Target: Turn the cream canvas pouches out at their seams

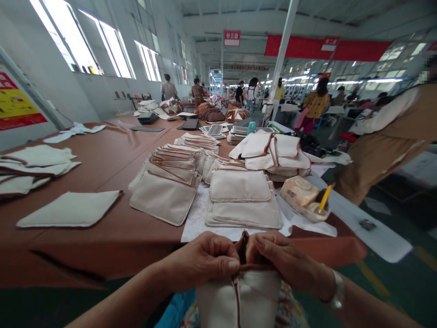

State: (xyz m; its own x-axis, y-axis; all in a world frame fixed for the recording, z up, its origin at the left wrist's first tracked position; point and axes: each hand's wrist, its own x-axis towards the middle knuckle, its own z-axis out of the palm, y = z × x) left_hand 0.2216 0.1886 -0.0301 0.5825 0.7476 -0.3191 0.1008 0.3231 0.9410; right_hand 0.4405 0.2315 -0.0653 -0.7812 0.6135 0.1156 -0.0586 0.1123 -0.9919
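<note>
Pouch, cream-coloured, soft-sided, edged in brown trim [257, 300]: located at six o'clock, below the near table edge, mouth uppermost, brown seam running down its face. Material reads as cloth or matte leather-like sheet; cannot tell which. Left hand [213, 259] pinches the brown trim between thumb and bent fingers; right hand [290, 259] grasps the trim opposite, a small gap between the two grips. Silver-coloured band bracelet [337, 289] on right wrist.

Centre: neat stack of flat cream rectangular pieces [244, 209] on a white paper sheet [196, 225]. At nine to ten o'clock from that stack, a fanned row of cream brown-edged pieces [164, 196]; farther out at nine, a single flat cream piece [71, 209]. At one o'clock, a loose cream pile [273, 150]. At three, a pale, stained, boxy container [297, 193], yellow-handled tool [326, 198] standing tilted in it.

Writing: red-and-white hanging sign [232, 38] at twelve reads 针三组. Yellow-and-red wall poster [20, 102] at ten: lettering illegible.

Surface: table under smooth reddish-brown sheeting [112, 168], lightly creased. Room: long white-walled workshop, bright slanting windows [66, 34] at eleven, red cloth banner [293, 47] at one, person in brown apron [382, 141] at two.
</note>
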